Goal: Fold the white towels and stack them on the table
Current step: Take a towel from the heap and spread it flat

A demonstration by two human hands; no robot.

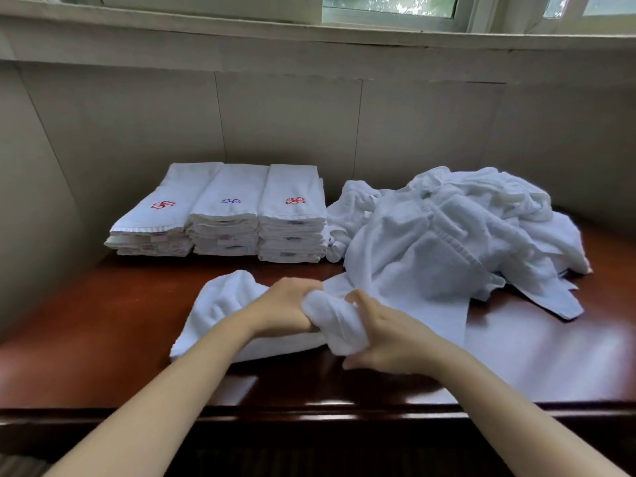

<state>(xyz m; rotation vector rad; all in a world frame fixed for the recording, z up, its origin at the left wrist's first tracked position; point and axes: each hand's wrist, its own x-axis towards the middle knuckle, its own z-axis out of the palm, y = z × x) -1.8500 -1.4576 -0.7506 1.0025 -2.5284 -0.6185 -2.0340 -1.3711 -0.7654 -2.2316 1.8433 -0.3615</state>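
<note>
Towel, white, bunched at the near middle of the dark wooden table; left hand and right hand both grip one gathered end, probably to find an edge for folding. Three folded stacks behind; unfolded heap right.
</note>
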